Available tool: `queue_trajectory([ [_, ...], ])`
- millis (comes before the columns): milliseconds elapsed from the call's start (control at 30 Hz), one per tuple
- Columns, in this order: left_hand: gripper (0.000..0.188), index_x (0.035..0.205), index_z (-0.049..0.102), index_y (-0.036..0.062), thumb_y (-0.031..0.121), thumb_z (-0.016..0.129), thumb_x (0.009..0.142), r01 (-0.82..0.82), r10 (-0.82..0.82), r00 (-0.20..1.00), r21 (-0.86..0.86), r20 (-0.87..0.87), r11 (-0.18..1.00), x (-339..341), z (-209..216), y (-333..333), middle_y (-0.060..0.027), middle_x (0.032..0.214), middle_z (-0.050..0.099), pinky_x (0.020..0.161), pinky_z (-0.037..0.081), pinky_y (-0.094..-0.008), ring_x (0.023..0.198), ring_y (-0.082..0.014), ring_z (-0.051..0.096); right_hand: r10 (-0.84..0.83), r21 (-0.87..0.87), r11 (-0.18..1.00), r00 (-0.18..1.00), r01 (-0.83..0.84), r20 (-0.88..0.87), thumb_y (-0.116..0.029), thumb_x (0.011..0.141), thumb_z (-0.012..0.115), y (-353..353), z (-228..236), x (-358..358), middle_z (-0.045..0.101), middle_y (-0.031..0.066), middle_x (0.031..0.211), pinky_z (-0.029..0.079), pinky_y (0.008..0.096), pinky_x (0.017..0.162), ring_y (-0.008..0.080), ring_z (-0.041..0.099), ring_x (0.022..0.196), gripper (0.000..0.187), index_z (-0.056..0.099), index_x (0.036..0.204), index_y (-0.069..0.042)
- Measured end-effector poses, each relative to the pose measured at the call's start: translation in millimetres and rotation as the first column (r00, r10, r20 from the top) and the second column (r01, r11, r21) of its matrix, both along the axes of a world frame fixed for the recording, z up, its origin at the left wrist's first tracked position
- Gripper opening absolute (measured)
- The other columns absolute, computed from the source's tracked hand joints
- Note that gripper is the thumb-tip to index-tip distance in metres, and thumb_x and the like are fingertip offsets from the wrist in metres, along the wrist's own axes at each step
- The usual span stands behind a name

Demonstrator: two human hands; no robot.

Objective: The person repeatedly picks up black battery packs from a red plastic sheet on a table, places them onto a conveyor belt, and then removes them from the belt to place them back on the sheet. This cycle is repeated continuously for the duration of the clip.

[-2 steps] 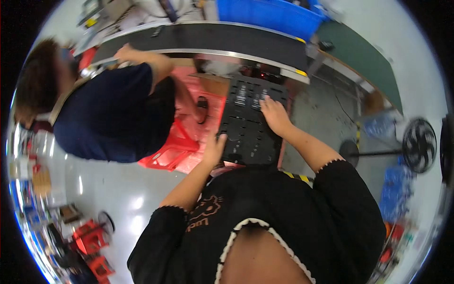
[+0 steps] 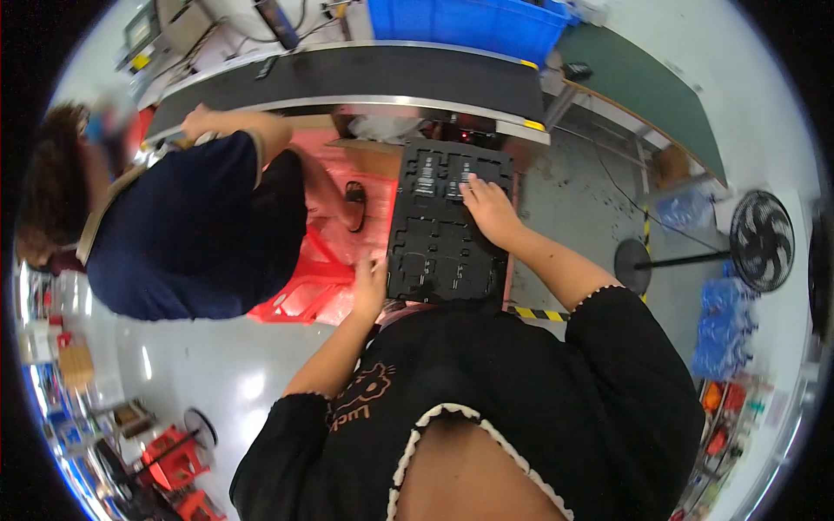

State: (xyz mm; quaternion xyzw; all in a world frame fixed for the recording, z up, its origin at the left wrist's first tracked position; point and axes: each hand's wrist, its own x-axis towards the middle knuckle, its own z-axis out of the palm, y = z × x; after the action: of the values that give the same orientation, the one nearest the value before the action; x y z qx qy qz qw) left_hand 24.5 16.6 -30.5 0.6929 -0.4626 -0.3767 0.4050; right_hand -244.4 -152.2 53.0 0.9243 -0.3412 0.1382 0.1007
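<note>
Fingers parted, my left hand (image 2: 370, 285) has come off the slotted black tray (image 2: 447, 252) mid-frame; my right hand (image 2: 492, 211), loosely spread, stays on it.

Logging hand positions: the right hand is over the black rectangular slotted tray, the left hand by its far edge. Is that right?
Not quite: the head view shows the left hand by the left edge of the black slotted tray, not its far edge. The right hand is over it.

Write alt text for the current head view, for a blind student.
A person's right hand is over a black slotted tray, the left hand beside its left edge. A co-worker in dark blue is at a conveyor.
</note>
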Motion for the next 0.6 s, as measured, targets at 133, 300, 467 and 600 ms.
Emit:
queue_trajectory([
  [133, 0.051, 0.119, 0.053, -0.0058, 0.040, 0.042, 0.099, 0.044, -0.006, 0.990, 0.275, -0.138, 0.960, 38, 30, 22, -0.0216, 0.108, 0.062, 0.087, 0.046, -0.0370, 0.099, -0.0266, 0.060, -0.129, 0.019, 0.992, 0.989, 0.128, 0.069, -0.008, 0.085, 0.048, 8, 0, -14, 0.048, 0.0277, 0.132, 0.043, 0.0436, 0.099, 0.0353, 0.056, 0.113, 0.041, 0.048, 0.125, 0.005],
  [300, 0.053, 0.110, 0.059, -0.0014, 0.047, 0.040, 0.098, 0.147, -0.151, 0.988, 0.404, -0.023, 0.903, 103, 6, 36, -0.0143, 0.096, 0.067, 0.074, 0.047, -0.0324, 0.088, -0.0218, 0.063, -0.249, 0.038, 0.968, 0.966, 0.247, 0.069, -0.007, 0.085, 0.048, 22, 1, -20, 0.049, 0.0249, 0.132, 0.044, 0.0420, 0.100, 0.0344, 0.055, 0.114, 0.043, 0.047, 0.126, 0.005],
  [467, 0.051, 0.103, 0.062, -0.0045, 0.042, 0.043, 0.097, 0.257, -0.294, 0.954, 0.358, 0.052, 0.897, 111, 12, 15, -0.0201, 0.093, 0.067, 0.081, 0.048, -0.0378, 0.089, -0.0288, 0.064, -0.259, 0.118, 0.961, 0.964, 0.250, 0.065, -0.006, 0.085, 0.048, 45, 1, -29, 0.049, 0.0207, 0.134, 0.040, 0.0444, 0.103, 0.0356, 0.049, 0.123, 0.043, 0.047, 0.128, 0.002],
  [600, 0.046, 0.112, 0.061, -0.0037, 0.038, 0.049, 0.095, 0.367, -0.408, 0.906, 0.269, 0.113, 0.890, 107, 15, -8, -0.0235, 0.106, 0.065, 0.088, 0.048, -0.0380, 0.101, -0.0320, 0.063, -0.399, 0.154, 0.907, 0.917, 0.393, 0.008, -0.006, 0.085, 0.050, 42, -2, -21, 0.047, 0.0116, 0.139, 0.034, 0.0503, 0.106, 0.0329, 0.042, 0.130, 0.046, 0.048, 0.131, -0.005],
])
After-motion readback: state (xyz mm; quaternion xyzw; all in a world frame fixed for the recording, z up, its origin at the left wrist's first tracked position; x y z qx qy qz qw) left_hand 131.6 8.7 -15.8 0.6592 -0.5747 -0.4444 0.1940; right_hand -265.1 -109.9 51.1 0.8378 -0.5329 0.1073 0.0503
